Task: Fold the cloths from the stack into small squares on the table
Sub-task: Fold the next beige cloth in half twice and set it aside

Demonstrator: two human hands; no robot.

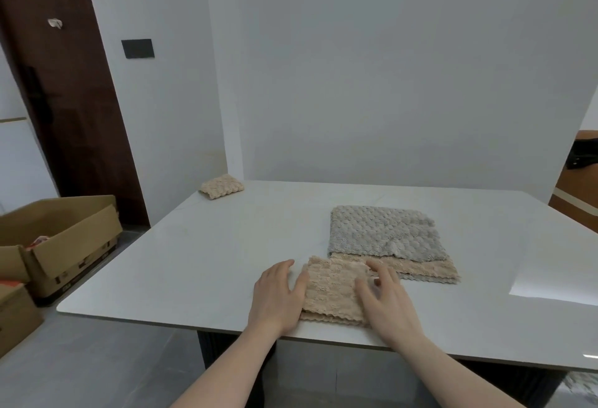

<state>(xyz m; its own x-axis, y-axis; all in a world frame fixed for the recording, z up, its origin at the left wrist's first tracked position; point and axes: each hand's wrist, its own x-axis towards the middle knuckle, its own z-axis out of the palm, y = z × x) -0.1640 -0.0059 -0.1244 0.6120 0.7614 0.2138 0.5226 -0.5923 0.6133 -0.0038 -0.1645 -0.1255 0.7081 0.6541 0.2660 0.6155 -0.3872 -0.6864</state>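
Observation:
A beige cloth (330, 291), folded into a rectangle, lies near the front edge of the white table (210, 262). My left hand (276, 297) lies flat beside its left edge, the thumb against the cloth. My right hand (386, 302) rests on its right side with fingers spread and slightly bent. Just behind to the right is the stack (388, 242): a grey cloth on top of a beige one, both laid flat. A small folded beige square (222, 186) sits at the table's far left corner.
Open cardboard boxes (58, 245) stand on the floor to the left of the table. A white wall runs behind the table, with a dark wooden door (64, 100) at the left. A bright patch of light falls on the table's right side.

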